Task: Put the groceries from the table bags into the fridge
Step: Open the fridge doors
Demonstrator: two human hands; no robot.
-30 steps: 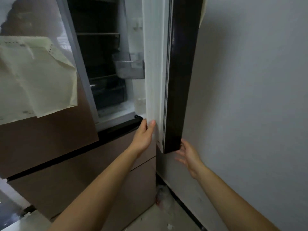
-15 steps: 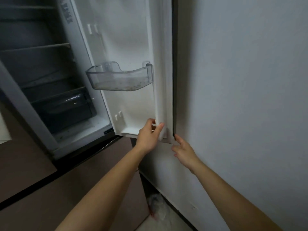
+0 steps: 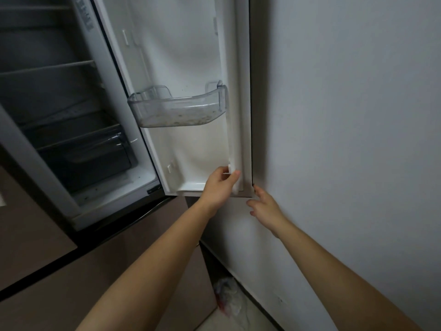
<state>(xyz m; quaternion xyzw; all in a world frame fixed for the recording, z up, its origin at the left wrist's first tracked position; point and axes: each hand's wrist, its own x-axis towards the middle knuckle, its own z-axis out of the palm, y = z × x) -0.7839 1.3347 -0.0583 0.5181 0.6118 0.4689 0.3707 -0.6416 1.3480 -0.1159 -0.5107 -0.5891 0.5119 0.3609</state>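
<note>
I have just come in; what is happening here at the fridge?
A person stands at the fridge, and its door is wide open, close to the wall. The left hand grips the door's white inner edge near the bottom. The right hand, with loose fingers, touches the door's lower outer corner. The clear door bin holds only some residue. Neither hand holds groceries.
</note>
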